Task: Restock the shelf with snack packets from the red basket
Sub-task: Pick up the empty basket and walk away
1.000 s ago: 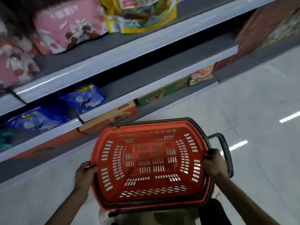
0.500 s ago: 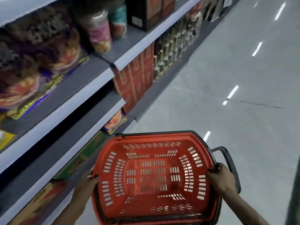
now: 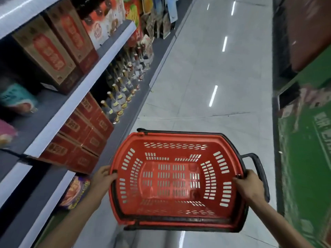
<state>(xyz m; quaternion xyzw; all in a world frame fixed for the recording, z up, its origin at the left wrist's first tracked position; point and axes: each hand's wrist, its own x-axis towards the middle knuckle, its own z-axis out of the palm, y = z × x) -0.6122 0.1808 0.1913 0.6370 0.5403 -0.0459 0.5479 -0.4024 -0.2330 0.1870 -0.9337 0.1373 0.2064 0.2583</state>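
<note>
I carry the red basket (image 3: 179, 140) level in front of me over the aisle floor. Its slotted inside holds nothing. My left hand (image 3: 103, 181) grips the basket's left rim, thumb over the edge. My right hand (image 3: 249, 187) grips the right rim, beside the black handle (image 3: 258, 167) that sticks out to the right. The shelf (image 3: 86, 81) runs along my left side, with one snack packet (image 3: 75, 192) low down next to my left forearm.
The left shelving holds brown and red cartons (image 3: 53, 49), red boxes (image 3: 84, 133) and a row of bottles (image 3: 121, 93). A green carton (image 3: 308, 158) and dark shelving line the right side. The glossy tiled aisle floor (image 3: 206, 68) stretches ahead between them.
My view has swung right, from facing the snack shelves to looking down the aisle. Both hands keep the same grip on the basket's rims, and the basket stays in front of me.
</note>
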